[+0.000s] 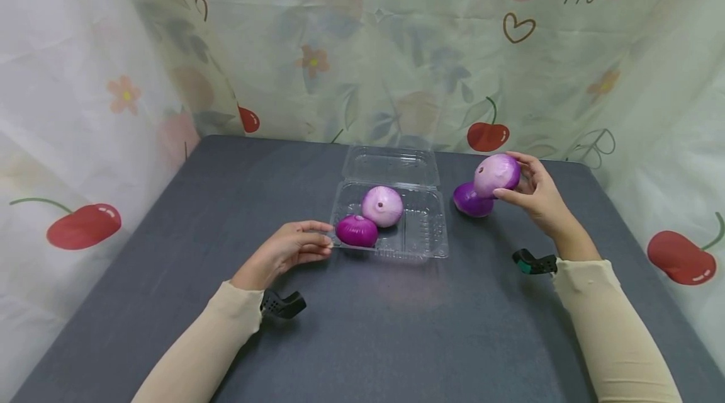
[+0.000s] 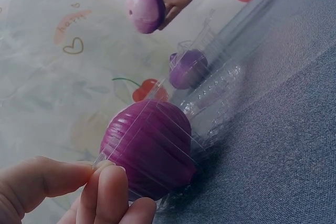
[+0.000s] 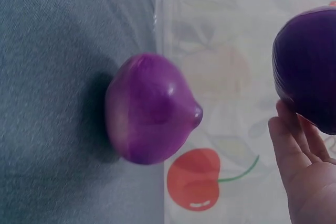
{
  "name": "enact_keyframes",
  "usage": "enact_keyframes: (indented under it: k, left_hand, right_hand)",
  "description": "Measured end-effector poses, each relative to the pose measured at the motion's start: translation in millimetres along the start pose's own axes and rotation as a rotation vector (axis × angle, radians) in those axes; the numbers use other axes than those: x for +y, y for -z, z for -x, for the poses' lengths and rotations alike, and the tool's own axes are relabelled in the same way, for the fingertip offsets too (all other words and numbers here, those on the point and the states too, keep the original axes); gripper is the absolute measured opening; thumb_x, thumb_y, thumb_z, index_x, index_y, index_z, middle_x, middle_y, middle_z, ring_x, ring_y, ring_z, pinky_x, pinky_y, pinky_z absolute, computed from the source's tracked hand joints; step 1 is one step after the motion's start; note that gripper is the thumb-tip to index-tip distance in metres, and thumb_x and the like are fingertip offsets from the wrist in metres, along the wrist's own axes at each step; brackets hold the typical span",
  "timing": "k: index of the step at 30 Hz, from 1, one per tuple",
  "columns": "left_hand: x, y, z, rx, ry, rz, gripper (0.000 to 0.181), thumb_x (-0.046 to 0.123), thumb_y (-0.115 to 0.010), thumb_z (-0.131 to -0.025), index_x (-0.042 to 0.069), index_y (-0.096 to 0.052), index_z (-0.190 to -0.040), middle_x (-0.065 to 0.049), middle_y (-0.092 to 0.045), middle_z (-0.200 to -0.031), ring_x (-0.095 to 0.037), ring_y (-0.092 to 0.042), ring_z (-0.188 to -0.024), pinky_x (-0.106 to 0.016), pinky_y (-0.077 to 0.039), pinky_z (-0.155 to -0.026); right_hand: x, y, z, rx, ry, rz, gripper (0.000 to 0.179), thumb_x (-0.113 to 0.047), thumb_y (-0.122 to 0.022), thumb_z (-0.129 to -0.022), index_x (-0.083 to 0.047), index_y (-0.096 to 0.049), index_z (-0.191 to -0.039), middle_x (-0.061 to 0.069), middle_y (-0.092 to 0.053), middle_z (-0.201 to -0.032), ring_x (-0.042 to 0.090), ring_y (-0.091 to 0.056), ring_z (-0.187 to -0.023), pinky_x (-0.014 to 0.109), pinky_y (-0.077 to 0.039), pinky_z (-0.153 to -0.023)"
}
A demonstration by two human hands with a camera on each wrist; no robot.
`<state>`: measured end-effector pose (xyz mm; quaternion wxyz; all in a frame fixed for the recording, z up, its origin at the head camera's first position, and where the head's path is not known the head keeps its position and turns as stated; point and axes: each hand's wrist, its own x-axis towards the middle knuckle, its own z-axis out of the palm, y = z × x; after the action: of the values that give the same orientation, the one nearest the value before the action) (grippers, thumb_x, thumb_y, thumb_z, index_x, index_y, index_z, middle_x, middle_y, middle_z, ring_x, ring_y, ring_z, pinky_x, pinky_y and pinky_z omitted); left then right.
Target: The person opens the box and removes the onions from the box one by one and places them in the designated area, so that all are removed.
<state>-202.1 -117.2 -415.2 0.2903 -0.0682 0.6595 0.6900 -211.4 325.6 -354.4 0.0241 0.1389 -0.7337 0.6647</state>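
Note:
My left hand (image 1: 287, 248) pinches the near left corner of a clear plastic clamshell box (image 1: 423, 220) between thumb and fingers. Inside the box's left side sit two purple onions: a dark one (image 1: 357, 233) by the front edge and a paler one (image 1: 382, 206) behind it. To the right, my right hand (image 1: 537, 198) holds a pale purple onion (image 1: 496, 175) in the air, thumb below and fingers at its far side. Another dark purple onion (image 3: 149, 109) lies on the table under and left of the held one, outside the box.
The box's lid (image 1: 391, 165) lies folded back toward the rear edge of the dark grey table (image 1: 362, 340). A patterned curtain (image 1: 368, 50) hangs behind the table and along both sides. Each wrist wears a black camera mount (image 1: 283, 304).

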Motion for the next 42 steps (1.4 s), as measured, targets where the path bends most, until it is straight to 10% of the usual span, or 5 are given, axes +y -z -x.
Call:
enact_keyframes:
  k: [17,28,37,42]
  left_hand:
    - [-0.7,-1.3,-0.2,0.039,-0.008,-0.009,0.037,0.007,-0.068,-0.09,0.001,-0.06,-0.125,-0.006,-0.072,-0.087,-0.015,-0.07,-0.074,-0.035,-0.059,-0.079]
    - [-2.5,-1.5,-1.2,0.036,-0.003,-0.007,0.036,0.006,-0.066,-0.091,0.001,-0.059,-0.126,-0.006,-0.072,-0.086,-0.016,-0.07,-0.075,-0.035,-0.059,-0.08]
    - [-1.7,-1.4,-1.4,0.018,-0.001,-0.016,0.037,0.007,-0.065,-0.092,0.001,-0.058,-0.127,-0.005,-0.071,-0.085,-0.014,-0.07,-0.074,-0.034,-0.059,-0.079]
    - [-1.1,-1.4,-1.9,0.019,0.003,-0.017,0.037,0.008,-0.065,-0.092,0.001,-0.057,-0.128,-0.004,-0.072,-0.085,-0.014,-0.07,-0.074,-0.032,-0.059,-0.078]
  right_hand:
    - [18,25,3.9,0.137,-0.136,0.187,0.07,-0.006,-0.07,-0.088,-0.016,-0.034,-0.147,-0.007,-0.042,-0.125,0.007,-0.05,-0.108,0.011,-0.052,-0.077]
    - [44,45,2.6,0.174,-0.207,0.477,0.081,-0.026,-0.074,-0.086,-0.02,-0.027,-0.151,0.017,-0.032,-0.146,0.013,-0.046,-0.116,0.005,-0.043,-0.078]
    - [59,56,4.0,0.127,-0.27,0.654,0.095,-0.035,-0.079,-0.081,-0.015,-0.022,-0.154,0.03,-0.029,-0.146,0.048,-0.037,-0.128,0.062,-0.04,-0.099]
    - [61,55,2.8,0.123,-0.305,0.705,0.099,-0.036,-0.081,-0.078,-0.008,-0.021,-0.152,0.034,-0.028,-0.145,0.053,-0.032,-0.131,0.068,-0.036,-0.101]
